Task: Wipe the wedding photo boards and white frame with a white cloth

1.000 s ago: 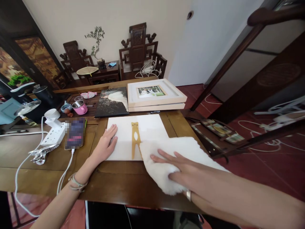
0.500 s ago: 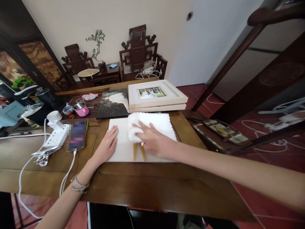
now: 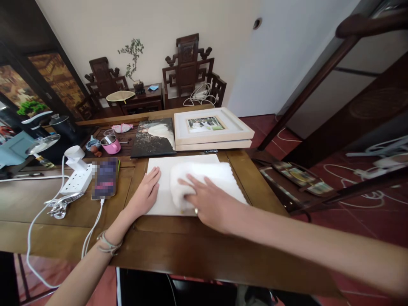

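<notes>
A white board lies flat on the brown wooden table. My left hand rests on its left edge, fingers stretched out and holding nothing. Under my right hand is a white fluffy cloth with a scalloped edge, bunched at its left end and pressed onto the board. The fingers of that hand are bent over the cloth, slightly blurred. Just a trace of something yellow shows at the cloth's lower edge; the rest is covered.
Behind the board lie a dark picture and stacked pale frames. To the left are a phone on a cable, a white power strip, a pink cup and a black kettle.
My right hand and the cloth have moved down, towards the board's near edge. The cloth now covers nearly all of the yellow shape. My left hand stays on the board.
</notes>
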Motion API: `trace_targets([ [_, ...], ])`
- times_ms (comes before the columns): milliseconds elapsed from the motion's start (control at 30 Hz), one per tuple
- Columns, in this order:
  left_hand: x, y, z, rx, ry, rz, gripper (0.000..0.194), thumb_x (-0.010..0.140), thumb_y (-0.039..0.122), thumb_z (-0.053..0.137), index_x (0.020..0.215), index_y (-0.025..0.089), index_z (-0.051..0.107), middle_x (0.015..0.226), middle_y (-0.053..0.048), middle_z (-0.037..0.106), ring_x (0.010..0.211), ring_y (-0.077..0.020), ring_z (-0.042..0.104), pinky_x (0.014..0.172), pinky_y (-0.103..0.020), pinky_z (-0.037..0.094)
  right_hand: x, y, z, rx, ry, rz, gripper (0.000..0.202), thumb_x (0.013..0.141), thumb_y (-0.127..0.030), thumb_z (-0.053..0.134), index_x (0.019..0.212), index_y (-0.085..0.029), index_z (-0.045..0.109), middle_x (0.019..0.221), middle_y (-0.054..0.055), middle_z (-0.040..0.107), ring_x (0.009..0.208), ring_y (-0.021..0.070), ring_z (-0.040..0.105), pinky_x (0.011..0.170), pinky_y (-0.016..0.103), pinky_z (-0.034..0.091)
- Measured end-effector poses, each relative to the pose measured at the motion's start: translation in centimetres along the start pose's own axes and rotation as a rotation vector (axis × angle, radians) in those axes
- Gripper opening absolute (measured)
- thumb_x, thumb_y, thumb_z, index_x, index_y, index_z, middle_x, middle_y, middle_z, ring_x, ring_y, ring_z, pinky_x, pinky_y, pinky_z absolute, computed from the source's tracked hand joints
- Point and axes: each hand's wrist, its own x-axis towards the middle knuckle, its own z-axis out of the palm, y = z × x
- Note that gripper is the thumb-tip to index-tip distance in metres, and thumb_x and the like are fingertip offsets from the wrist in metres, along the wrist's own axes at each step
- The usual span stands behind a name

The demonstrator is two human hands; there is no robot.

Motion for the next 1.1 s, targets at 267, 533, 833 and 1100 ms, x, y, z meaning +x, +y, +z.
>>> trace_targets([
  [267,0.0,-0.1,0.0,0.011,-0.004,0.005,0.048,0.096,0.029,0.031,0.141,0.016,0.04,0.151,-0.013,0.034,0.143,-0.0229,0.024,0.117,-0.05,0.017,4.2,2.6,-1.4,-0.129,0.034,0.041,0.057,0.075,0.001,0.043,0.129,-0.012,0.052,0.153,0.018,0.024,0.141,0.0394,0.012,0.104,0.066,0.025],
  [533,0.1,-0.1,0.1,0.011,0.01,0.014,0.047,0.096,0.028,0.031,0.14,0.015,0.042,0.15,-0.014,0.035,0.142,-0.0237,0.026,0.116,-0.051,0.018,-2.3,-3.0,0.9,-0.038,-0.105,-0.162,0.04,0.075,-0.014,0.057,0.115,-0.013,0.065,0.152,0.02,0.025,0.139,0.0441,0.012,0.103,0.07,0.02],
  [833,0.0,-0.1,0.0,0.021,0.0,0.009,0.047,0.096,0.027,0.032,0.141,0.017,0.041,0.151,-0.013,0.035,0.142,-0.0235,0.026,0.116,-0.051,0.018,2.5,-0.6,-1.9,-0.141,0.009,-0.061,0.045,0.079,-0.003,0.041,0.119,-0.013,0.06,0.148,0.016,0.038,0.136,0.0367,0.028,0.098,0.059,0.038],
  [1100,0.1,0.2,-0.2,0.023,-0.011,-0.003,0.048,0.095,0.027,0.031,0.139,0.012,0.044,0.15,-0.015,0.036,0.142,-0.0232,0.026,0.117,-0.048,0.018,6.4,1.0,-1.3,-0.204,0.062,-0.008,0.051,0.081,-0.002,0.042,0.131,-0.008,0.052,0.152,0.023,0.025,0.138,0.045,0.017,0.101,0.069,0.025],
])
